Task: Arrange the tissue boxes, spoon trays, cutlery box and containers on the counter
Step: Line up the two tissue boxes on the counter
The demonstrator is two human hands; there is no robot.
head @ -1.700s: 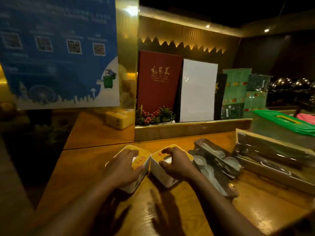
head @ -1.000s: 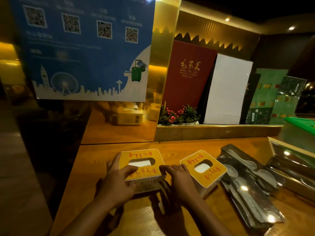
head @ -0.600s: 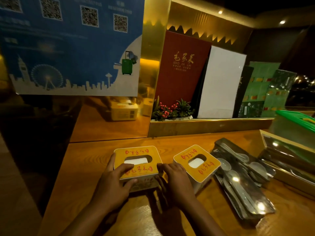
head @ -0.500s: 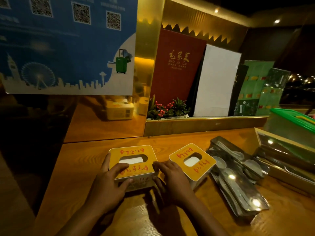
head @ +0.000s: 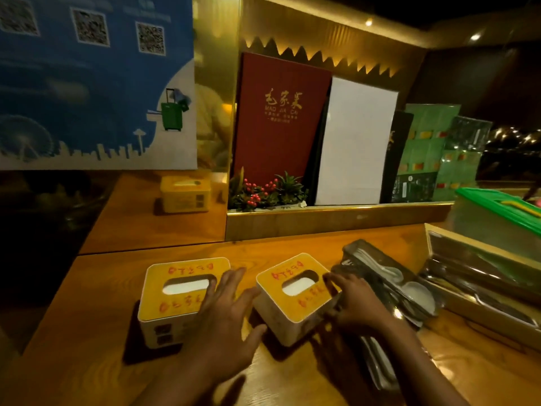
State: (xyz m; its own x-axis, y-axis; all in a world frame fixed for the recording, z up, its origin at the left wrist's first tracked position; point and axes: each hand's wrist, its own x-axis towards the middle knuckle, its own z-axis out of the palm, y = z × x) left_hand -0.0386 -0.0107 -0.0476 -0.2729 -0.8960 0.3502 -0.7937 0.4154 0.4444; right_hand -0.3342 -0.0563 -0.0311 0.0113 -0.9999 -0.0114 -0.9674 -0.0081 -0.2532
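Observation:
Two white tissue boxes with yellow tops stand side by side on the wooden counter [head: 292,247]. The left tissue box [head: 175,291] sits square; the right tissue box [head: 289,297] is turned at an angle. My left hand [head: 225,312] lies spread between them, fingertips on the left box's right edge. My right hand [head: 354,300] grips the right box's right corner. Beside that hand lies a metal spoon tray [head: 389,276] with white spoons, partly hidden by my wrist. A wooden cutlery box [head: 483,273] with a clear lid sits further right.
A container with a green lid [head: 497,206] stands at the far right. Menus [head: 278,118] and a small berry plant [head: 263,191] fill the raised shelf behind. A mirrored wall at the left reflects a tissue box [head: 184,194].
My right hand left the left tissue box and took the right one by its right corner. My left hand slid right into the gap between the boxes.

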